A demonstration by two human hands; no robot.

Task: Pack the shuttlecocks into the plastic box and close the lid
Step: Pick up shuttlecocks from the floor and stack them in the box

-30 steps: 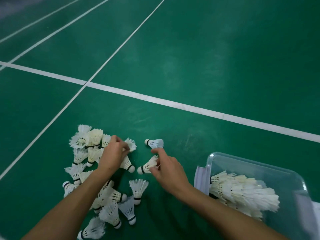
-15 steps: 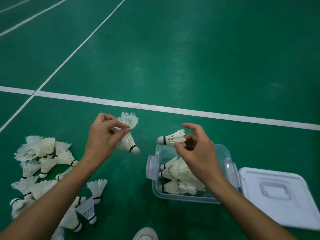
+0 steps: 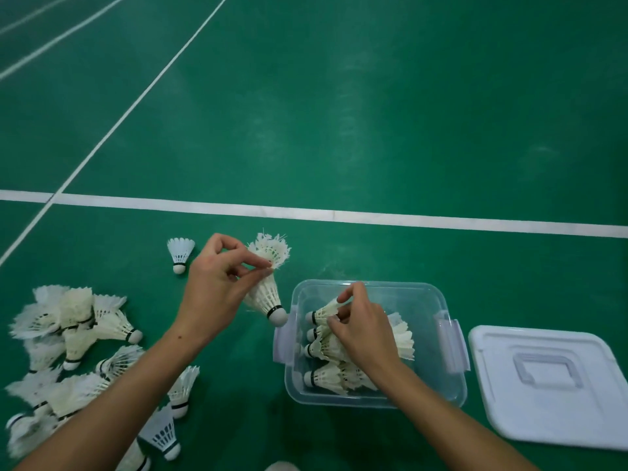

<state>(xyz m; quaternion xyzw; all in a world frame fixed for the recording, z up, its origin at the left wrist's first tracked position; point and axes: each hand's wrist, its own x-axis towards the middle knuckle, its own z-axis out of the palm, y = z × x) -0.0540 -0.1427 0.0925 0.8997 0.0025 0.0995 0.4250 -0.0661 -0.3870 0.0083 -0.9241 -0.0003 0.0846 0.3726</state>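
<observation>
A clear plastic box [image 3: 445, 379] stands open on the green court floor with several white shuttlecocks [image 3: 328, 377] lying inside. My right hand [image 3: 360, 329] reaches into the box and pinches one shuttlecock [image 3: 323, 312] by its feathers. My left hand [image 3: 217, 287] hovers just left of the box and pinches two stacked shuttlecocks [image 3: 268, 294], cork pointing down toward the box's near-left corner. The white lid [image 3: 550, 382] lies flat on the floor to the right of the box.
A loose pile of several shuttlecocks [image 3: 74, 331] covers the floor at the lower left, under my left forearm. One single shuttlecock [image 3: 180, 251] stands apart beyond my left hand. A white court line [image 3: 373, 217] runs across behind the box.
My right hand has dropped from above the box down into it with its shuttlecock. My left hand has carried its shuttlecocks a little closer to the box.
</observation>
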